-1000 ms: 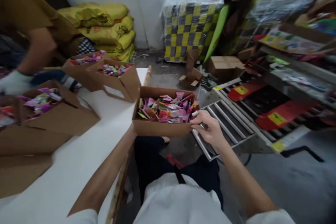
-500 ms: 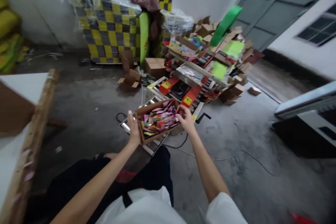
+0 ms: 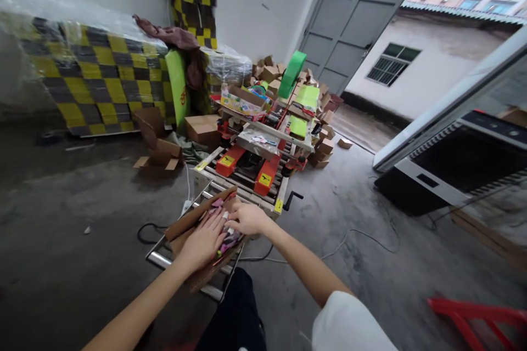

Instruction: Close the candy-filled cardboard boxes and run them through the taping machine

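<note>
An open cardboard box point(image 3: 184, 224) rests at a slant on the metal rollers point(image 3: 160, 259) in front of me. Small colourful packets point(image 3: 231, 240), mostly pink and purple, fill it, partly covered by my hands. My left hand point(image 3: 201, 242) lies flat over the packets with its fingers stretched out. At the box's far right end, my right hand point(image 3: 250, 218) reaches in over the rim, its fingers bent but apart and touching the packets.
Beyond the box stands a carton-sealing machine point(image 3: 267, 173) with orange guides, a crank point(image 3: 293, 199) and green tape point(image 3: 292, 72). Loose cartons point(image 3: 158, 156) lie left of it. Cables point(image 3: 349, 238) cross the floor. A red frame point(image 3: 473, 312) is at lower right.
My left hand has moved from the box's left side onto the packets. My right hand has shifted inward over them. The view has swung right, and the box's long flap now stands up.
</note>
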A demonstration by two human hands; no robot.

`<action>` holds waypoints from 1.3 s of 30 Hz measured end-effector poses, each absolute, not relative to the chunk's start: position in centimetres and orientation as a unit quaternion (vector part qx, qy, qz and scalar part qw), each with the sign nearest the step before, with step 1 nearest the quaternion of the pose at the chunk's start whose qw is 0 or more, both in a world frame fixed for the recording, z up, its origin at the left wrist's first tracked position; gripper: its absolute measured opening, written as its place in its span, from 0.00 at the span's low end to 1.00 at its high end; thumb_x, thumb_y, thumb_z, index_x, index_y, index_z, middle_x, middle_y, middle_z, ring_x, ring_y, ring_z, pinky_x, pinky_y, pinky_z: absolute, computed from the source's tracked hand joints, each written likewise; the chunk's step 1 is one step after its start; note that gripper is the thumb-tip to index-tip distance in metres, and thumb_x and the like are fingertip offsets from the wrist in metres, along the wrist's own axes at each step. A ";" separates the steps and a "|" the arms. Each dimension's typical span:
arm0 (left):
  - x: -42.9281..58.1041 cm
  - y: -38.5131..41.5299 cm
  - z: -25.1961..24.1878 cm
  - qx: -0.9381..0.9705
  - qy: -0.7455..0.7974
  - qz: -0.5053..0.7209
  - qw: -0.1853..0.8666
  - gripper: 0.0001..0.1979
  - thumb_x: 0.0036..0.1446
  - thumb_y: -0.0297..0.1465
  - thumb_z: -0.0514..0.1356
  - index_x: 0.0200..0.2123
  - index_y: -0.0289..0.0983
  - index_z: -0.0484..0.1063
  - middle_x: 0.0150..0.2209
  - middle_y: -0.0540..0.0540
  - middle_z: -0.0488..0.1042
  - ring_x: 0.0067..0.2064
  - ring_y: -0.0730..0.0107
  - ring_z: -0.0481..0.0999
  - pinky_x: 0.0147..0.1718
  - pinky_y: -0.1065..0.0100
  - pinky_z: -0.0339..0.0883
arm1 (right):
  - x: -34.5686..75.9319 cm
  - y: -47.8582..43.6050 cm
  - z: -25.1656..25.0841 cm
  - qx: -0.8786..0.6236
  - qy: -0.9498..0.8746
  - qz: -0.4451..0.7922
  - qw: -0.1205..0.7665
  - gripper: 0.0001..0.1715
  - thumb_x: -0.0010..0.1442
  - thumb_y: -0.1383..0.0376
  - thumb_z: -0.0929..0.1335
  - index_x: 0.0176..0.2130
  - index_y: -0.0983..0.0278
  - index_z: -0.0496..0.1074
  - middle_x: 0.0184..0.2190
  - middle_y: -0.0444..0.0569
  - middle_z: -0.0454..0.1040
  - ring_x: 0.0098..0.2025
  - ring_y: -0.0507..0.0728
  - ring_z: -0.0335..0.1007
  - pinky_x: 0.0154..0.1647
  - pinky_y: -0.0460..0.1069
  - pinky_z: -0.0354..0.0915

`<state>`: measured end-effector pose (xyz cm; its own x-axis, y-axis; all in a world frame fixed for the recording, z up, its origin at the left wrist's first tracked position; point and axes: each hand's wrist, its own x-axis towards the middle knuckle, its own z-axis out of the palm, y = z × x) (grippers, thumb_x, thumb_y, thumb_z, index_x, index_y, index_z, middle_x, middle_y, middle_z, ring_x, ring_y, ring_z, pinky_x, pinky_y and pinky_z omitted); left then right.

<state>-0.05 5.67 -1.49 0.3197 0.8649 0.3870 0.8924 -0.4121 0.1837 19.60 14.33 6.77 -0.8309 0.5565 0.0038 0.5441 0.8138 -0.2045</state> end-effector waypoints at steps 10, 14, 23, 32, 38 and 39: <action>-2.7 4.8 1.9 -0.756 -0.505 -0.352 -0.223 0.41 0.60 0.47 0.64 0.71 0.38 0.59 0.72 0.35 0.57 0.72 0.46 0.57 0.70 0.46 0.55 | 14.6 16.7 4.8 -0.449 -0.881 0.104 0.107 0.25 0.72 0.61 0.59 0.43 0.71 0.81 0.44 0.63 0.80 0.47 0.61 0.76 0.49 0.51 0.66; 0.3 3.9 1.6 -0.730 -0.561 -0.374 -0.114 0.37 0.62 0.37 0.62 0.71 0.38 0.56 0.73 0.35 0.55 0.74 0.50 0.53 0.72 0.45 0.50 | 16.5 15.5 3.3 -0.517 -0.820 0.106 0.223 0.27 0.73 0.64 0.54 0.54 0.70 0.75 0.55 0.64 0.74 0.61 0.62 0.66 0.64 0.57 0.58; 7.9 0.9 3.0 -0.633 -0.602 -0.487 -0.004 0.27 0.67 0.35 0.54 0.67 0.36 0.59 0.72 0.31 0.53 0.73 0.46 0.53 0.70 0.43 0.52 | 16.3 9.0 -0.4 -0.633 -0.688 0.229 0.270 0.39 0.71 0.54 0.59 0.73 0.69 0.51 0.72 0.75 0.46 0.74 0.74 0.46 0.66 0.70 0.56; -0.8 8.4 5.9 -0.546 -0.648 -0.450 -0.282 0.33 0.70 0.51 0.45 0.62 0.33 0.69 0.63 0.35 0.71 0.67 0.50 0.67 0.68 0.49 0.57 | 15.2 9.4 -0.1 -0.619 -0.695 0.236 0.279 0.41 0.69 0.59 0.62 0.73 0.71 0.49 0.73 0.79 0.38 0.73 0.78 0.45 0.63 0.74 0.57; 2.5 8.1 2.9 -0.600 -0.693 -0.280 -0.286 0.31 0.72 0.42 0.43 0.71 0.34 0.56 0.73 0.34 0.53 0.73 0.49 0.55 0.70 0.49 0.53 | 15.5 9.9 -0.1 -0.624 -0.711 0.240 0.217 0.39 0.71 0.58 0.59 0.75 0.68 0.46 0.73 0.77 0.38 0.73 0.79 0.44 0.67 0.72 0.53; 2.9 7.8 3.3 -0.614 -0.714 -0.223 -0.251 0.31 0.72 0.41 0.43 0.73 0.35 0.53 0.74 0.33 0.50 0.73 0.45 0.56 0.68 0.45 0.56 | 15.7 10.2 -0.1 -0.617 -0.715 0.244 0.221 0.39 0.72 0.58 0.58 0.75 0.69 0.46 0.73 0.77 0.38 0.74 0.79 0.43 0.67 0.72 0.52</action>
